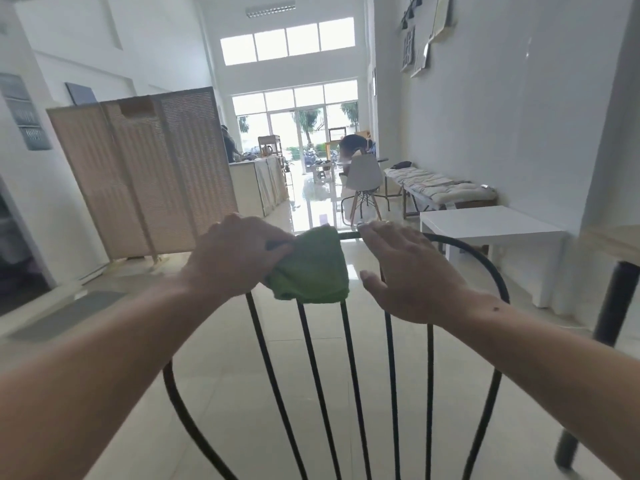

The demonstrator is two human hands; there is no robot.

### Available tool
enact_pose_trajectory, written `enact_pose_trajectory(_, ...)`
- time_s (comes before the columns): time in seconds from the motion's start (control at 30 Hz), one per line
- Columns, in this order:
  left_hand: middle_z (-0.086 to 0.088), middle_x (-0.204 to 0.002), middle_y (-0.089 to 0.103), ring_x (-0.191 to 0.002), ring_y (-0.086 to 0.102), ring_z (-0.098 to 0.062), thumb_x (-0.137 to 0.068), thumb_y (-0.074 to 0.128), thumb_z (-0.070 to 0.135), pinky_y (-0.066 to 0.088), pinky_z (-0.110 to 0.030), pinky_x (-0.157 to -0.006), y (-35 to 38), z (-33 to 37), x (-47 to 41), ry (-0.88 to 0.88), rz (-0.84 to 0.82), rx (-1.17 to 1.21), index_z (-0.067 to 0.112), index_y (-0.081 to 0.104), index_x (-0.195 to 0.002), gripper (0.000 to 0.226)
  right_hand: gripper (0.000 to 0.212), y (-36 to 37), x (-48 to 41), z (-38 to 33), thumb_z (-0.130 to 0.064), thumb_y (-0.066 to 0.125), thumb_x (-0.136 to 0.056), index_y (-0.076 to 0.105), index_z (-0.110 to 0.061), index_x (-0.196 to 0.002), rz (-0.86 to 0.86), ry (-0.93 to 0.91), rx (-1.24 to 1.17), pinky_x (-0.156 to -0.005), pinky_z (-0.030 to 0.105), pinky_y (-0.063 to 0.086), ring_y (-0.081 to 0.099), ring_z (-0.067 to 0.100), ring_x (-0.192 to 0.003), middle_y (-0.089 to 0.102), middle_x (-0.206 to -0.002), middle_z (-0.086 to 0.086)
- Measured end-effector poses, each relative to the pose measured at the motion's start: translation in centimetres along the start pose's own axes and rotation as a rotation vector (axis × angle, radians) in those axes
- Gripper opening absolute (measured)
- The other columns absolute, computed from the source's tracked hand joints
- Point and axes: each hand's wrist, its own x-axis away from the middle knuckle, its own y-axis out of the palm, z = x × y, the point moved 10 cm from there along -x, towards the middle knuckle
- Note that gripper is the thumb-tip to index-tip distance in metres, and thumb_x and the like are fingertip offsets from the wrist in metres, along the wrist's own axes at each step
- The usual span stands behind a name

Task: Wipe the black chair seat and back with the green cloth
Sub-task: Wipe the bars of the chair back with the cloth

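Far left: a tan slatted folding screen stands on the pale tiled floor, well behind the person's arms.

Left hand: fingers curled shut over the top rail of the black chair back, pinching one edge of the green cloth against the rail. Fingertips are hidden under the palm and the cloth; the knuckles face the camera.

Green cloth: bunched, draped over the top rail at the centre of the back, hanging down the near side over the upper ends of the spindles. It sits between the two hands, touching the left one.

Chair back: thin black hoop frame with five upright spindles, seen from behind. The seat is out of view.

Right hand: fingers extended and loosely spread, palm down, laid on the top rail just right of the cloth. The thumb sticks out toward the cloth, apart from it. This hand grips nothing.

Right: a white table stands near the wall, beyond the chair's hoop.
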Motion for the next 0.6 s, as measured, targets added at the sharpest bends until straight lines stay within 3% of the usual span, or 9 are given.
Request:
enact_pose_trajectory(0.07, 0.008, -0.088, 0.072, -0.08, 0.063, -0.013, -0.092, 0.055, 0.038, 0.049, -0.03, -0.071, -0.5, -1.3, 1.1, -0.025, -0.017, 0.027, 0.039, 0.072, -0.099, 0.019, 0.068, 0.5, 0.0, -0.2, -0.045, 0.038, -0.092, 0.016, -0.014, -0.148, -0.012, 0.004, 0.043, -0.117, 0.041, 0.007, 0.013, 0.025, -0.143, 0.021, -0.154, 0.008)
enact_pose_trajectory(0.2, 0.009, -0.108, 0.069, -0.093, 0.064, -0.016, -0.093, 0.053, 0.033, 0.05, -0.032, -0.078, 0.3, -0.6, 1.0, 0.031, -0.044, -0.01, 0.045, 0.06, -0.118, 0.028, 0.077, 2.1, -0.5, -2.2, -0.05, 0.029, -0.084, 0.012, -0.014, -0.149, -0.012, -0.011, 0.101, -0.114, 0.053, 0.004, 0.007, 0.034, -0.144, 0.017, -0.155, 0.012)
enact_pose_trajectory(0.33, 0.009, -0.117, 0.067, -0.102, 0.062, -0.016, -0.094, 0.046, 0.039, 0.051, -0.039, -0.087, 0.2, -2.1, 2.3, 0.043, -0.022, 0.028, 0.048, 0.053, -0.126, 0.034, 0.074, 2.5, -0.2, -2.1, -0.048, 0.038, -0.086, 0.017, -0.017, -0.15, 0.062, -0.057, 0.183, -0.112, 0.052, 0.005, 0.014, 0.036, -0.143, 0.024, -0.154, 0.014)
enact_pose_trajectory(0.47, 0.01, -0.103, 0.072, -0.092, 0.065, -0.013, -0.084, 0.044, 0.046, 0.053, -0.038, -0.081, -1.1, -4.9, 5.2, -0.017, 0.05, 0.069, 0.055, 0.051, -0.121, 0.038, 0.081, 3.1, 0.1, -2.2, -0.042, 0.054, -0.085, 0.016, -0.013, -0.15, 0.106, -0.067, 0.218, -0.11, 0.052, 0.002, 0.012, 0.037, -0.143, 0.022, -0.155, 0.016)
enact_pose_trajectory(0.6, 0.007, -0.108, 0.07, -0.095, 0.063, -0.017, -0.09, 0.038, 0.045, 0.052, -0.038, -0.08, -0.3, -2.7, 3.6, 0.003, 0.076, -0.007, 0.047, 0.057, -0.118, 0.034, 0.094, 4.0, 0.2, -3.9, -0.035, 0.066, -0.075, 0.016, -0.006, -0.149, 0.132, -0.06, 0.22, -0.111, 0.055, 0.006, 0.008, 0.04, -0.143, 0.016, -0.155, 0.019)
